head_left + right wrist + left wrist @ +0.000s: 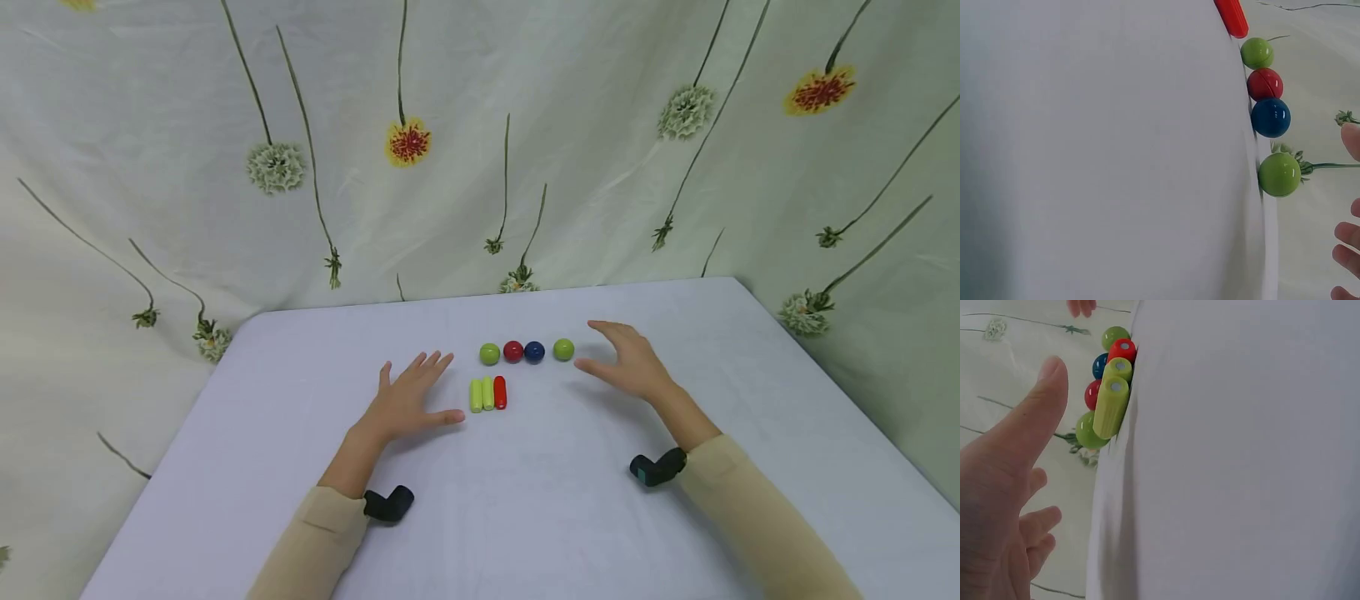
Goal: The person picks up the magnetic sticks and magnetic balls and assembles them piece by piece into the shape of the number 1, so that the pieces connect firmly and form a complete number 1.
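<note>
Beads sit mid-bench [315, 375]: we note four balls in a row, green ball [490, 354], red ball [513, 352], blue ball [534, 352], second green ball [564, 349]. Three cylinders [488, 393] lie just in front. Left hand [408, 402] rests flat beside the cylinders, fingers spread. Right hand [628, 362] hovers near the second green ball, fingers relaxed, holding nothing. Bench edges lie well apart from the beads.

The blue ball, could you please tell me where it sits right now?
In the head view the blue ball lies in the row of balls at mid-table, between the red ball and the right-hand green ball, just left of the right hand.
</note>
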Available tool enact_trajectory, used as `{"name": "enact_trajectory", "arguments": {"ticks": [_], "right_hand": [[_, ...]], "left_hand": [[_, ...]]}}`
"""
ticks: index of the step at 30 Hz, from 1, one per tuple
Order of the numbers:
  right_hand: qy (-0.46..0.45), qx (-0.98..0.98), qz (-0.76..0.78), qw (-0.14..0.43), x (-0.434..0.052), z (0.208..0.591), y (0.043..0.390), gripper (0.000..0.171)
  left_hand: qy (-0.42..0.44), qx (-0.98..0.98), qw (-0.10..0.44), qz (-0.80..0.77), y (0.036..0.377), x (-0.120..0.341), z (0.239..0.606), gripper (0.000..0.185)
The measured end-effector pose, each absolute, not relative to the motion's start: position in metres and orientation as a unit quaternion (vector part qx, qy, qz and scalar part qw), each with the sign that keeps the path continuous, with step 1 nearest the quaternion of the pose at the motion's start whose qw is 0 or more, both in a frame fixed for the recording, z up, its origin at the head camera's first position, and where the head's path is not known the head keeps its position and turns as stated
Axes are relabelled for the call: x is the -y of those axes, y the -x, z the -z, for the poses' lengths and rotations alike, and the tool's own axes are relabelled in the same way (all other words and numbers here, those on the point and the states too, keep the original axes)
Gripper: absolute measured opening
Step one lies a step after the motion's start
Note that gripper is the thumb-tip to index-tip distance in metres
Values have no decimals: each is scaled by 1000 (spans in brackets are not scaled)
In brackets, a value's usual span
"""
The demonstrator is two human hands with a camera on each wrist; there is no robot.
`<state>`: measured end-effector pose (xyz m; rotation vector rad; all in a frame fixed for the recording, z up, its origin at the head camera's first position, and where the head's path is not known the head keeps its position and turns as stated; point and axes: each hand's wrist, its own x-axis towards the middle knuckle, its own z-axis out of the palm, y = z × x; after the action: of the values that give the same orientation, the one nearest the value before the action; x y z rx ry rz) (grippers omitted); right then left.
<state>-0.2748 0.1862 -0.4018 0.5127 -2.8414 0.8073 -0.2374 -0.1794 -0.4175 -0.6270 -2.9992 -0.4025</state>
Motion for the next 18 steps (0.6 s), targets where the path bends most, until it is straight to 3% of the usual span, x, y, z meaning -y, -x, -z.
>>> {"name": "enact_trajectory", "arguments": {"ticks": [18], "right_hand": [[-155, 920, -358, 28, -167, 418, 293, 62]], "left_hand": [[226, 952, 21, 206, 239, 150, 426, 77]]}}
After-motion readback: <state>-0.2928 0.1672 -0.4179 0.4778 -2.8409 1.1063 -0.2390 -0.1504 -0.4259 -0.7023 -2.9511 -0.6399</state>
